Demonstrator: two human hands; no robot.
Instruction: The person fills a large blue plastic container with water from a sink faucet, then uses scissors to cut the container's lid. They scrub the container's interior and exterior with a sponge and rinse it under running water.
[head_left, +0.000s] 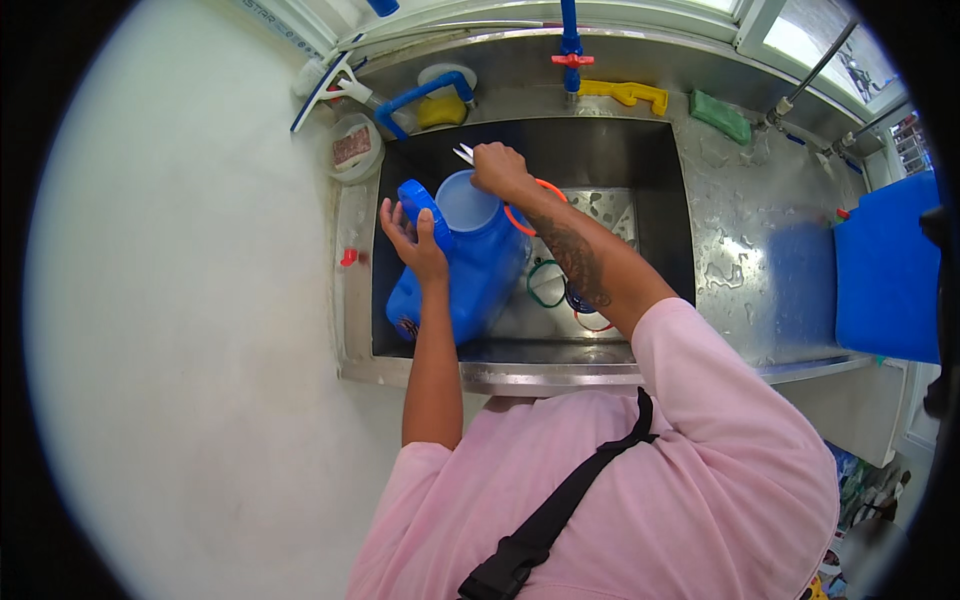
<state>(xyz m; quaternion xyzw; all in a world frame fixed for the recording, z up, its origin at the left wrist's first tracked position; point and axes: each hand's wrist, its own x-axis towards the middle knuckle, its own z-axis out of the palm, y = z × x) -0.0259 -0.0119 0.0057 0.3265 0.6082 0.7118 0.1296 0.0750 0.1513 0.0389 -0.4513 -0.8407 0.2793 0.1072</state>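
Note:
A blue plastic jug (480, 277) leans inside the stainless steel sink (517, 351), its wide pale mouth facing up, uncapped. My left hand (420, 247) holds a blue screw lid (424, 214) tilted beside that mouth. Above the mouth's right side, my right hand (498, 169) is closed around a tool with two pointed metal blades (464, 154), apparently scissors; its handles are hidden in my fist. An orange ring (556, 189) shows on both sides of my right forearm near the wrist. Beneath the arm, a green ring (546, 305) and a partly hidden dark blue ring (576, 300) lie on the sink floor.
Behind the sink are blue pipe taps (420, 90), a yellow sponge (442, 112), a yellow plastic wrench (630, 94) and a green scouring pad (720, 117). A squeegee (330, 86) and a plastic tub (367, 161) stand left. Another blue jug (889, 270) sits on the wet right drainboard (750, 202).

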